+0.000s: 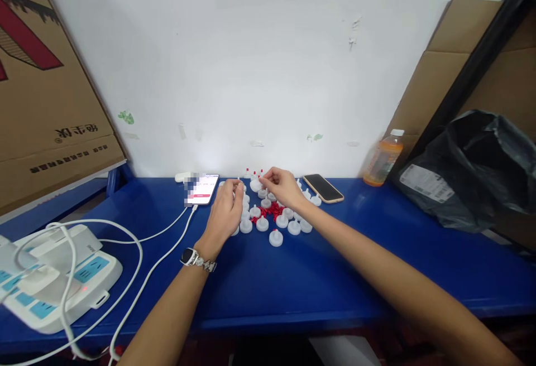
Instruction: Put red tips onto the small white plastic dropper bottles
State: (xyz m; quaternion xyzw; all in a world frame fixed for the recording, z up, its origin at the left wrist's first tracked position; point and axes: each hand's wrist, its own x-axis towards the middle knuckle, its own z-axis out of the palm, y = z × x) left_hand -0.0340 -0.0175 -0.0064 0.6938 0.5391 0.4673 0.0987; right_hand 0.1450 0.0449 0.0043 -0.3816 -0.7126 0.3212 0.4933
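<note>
Your right hand [285,185] is at the centre of the frame, fingers narrowed beside the red-tipped caps [255,186]; I cannot tell whether they grip anything. Your left hand [227,207] is at the left edge of the white caps [275,238]; its fingers curl, their hold hidden. Red pieces [274,210] lie heaped among the caps on the table [318,285]. Best, I judge, to steady a cap's base and keep each red piece straight over its nozzle.
</note>
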